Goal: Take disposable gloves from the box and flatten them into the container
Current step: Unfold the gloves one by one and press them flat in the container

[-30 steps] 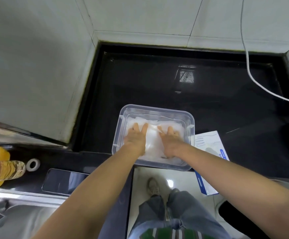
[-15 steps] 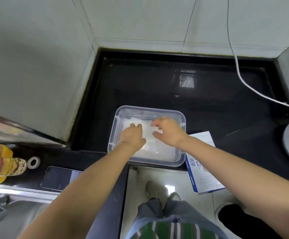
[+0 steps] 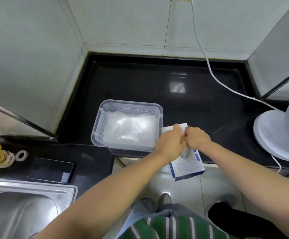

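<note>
Gloves (image 3: 130, 130) lie flat in the container (image 3: 131, 101), and the box (image 3: 186, 166) sits just beside it, overhanging the counter (image 3: 131, 80). Your left hand (image 3: 170, 144) and right hand (image 3: 198, 139) curl at its opening; whether they pinch a glove, I cannot tell. Steady the box with one hand and pull one glove slowly.

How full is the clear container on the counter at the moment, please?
Partly full: a flattened layer of translucent gloves covers the floor of the container, well below its rim.
</note>
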The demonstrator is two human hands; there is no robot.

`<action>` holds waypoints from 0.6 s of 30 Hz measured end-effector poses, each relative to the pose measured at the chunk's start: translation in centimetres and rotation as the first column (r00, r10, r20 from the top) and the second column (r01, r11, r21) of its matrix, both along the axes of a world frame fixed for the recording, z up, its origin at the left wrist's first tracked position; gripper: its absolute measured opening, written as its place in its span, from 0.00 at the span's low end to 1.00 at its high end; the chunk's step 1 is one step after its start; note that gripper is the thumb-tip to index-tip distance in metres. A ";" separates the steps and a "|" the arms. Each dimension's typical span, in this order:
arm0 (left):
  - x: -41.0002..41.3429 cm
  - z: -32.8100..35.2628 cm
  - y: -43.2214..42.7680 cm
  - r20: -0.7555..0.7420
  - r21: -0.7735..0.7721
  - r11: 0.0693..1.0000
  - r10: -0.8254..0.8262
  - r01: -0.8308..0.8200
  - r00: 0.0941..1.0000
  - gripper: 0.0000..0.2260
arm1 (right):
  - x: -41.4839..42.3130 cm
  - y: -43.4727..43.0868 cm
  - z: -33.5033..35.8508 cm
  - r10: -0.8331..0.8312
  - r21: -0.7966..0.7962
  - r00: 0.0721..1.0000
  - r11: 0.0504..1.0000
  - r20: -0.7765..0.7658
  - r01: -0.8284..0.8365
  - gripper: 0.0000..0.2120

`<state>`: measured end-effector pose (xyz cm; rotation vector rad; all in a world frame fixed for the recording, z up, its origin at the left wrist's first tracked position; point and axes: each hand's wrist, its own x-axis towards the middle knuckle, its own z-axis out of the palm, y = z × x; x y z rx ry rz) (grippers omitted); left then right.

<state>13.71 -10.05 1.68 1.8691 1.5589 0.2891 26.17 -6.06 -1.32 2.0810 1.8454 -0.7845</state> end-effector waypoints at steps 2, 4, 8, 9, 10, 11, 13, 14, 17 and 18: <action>0.8 -1.5 -1.2 -0.044 -0.145 0.989 -0.016 0.010 0.999 0.14 | 0.4 -1.0 -0.5 -0.038 -0.037 0.999 0.999 0.032 0.039 0.17; 0.9 -3.1 -2.0 -0.084 -0.265 0.964 -0.005 -0.017 0.996 0.15 | 0.5 -1.5 -1.1 -0.070 -0.039 0.998 0.997 -0.004 0.070 0.15; 0.4 -5.2 -2.1 -0.127 -0.361 0.932 -0.059 0.009 0.990 0.21 | 0.6 -1.6 -1.5 -0.241 -0.112 0.951 0.968 -0.194 0.223 0.10; 0.3 -5.4 -2.1 -0.122 -0.364 0.931 -0.071 0.022 0.990 0.22 | 0.8 -1.6 -1.6 -0.277 -0.148 0.936 0.957 -0.218 0.249 0.06; 0.1 -5.6 -2.1 -0.125 -0.364 0.931 -0.082 0.031 0.989 0.24 | 1.1 -1.6 -1.9 -0.315 -0.168 0.918 0.945 -0.241 0.280 0.07; 0.1 -5.7 -2.1 -0.137 -0.364 0.930 -0.096 0.040 0.986 0.26 | 1.4 -1.5 -2.2 -0.355 -0.177 0.897 0.932 -0.264 0.316 0.10; 0.1 -5.9 -2.1 -0.164 -0.365 0.929 -0.127 0.059 0.978 0.30 | 1.8 -1.7 -2.3 -0.420 -0.175 0.839 0.907 -0.346 0.382 0.14; 0.1 -6.1 -2.1 -0.170 -0.365 0.929 -0.135 0.064 0.976 0.31 | 2.1 -1.8 -2.2 -0.440 -0.172 0.805 0.898 -0.398 0.406 0.15; 0.3 -6.1 -1.9 -0.178 -0.366 0.928 -0.150 0.076 0.972 0.32 | 2.8 -2.1 -2.0 -0.457 -0.203 0.736 0.887 -0.499 0.414 0.10; 0.3 -6.1 -1.8 -0.182 -0.369 0.925 -0.162 0.085 0.970 0.32 | 3.1 -2.1 -1.8 -0.460 -0.214 0.720 0.886 -0.520 0.412 0.09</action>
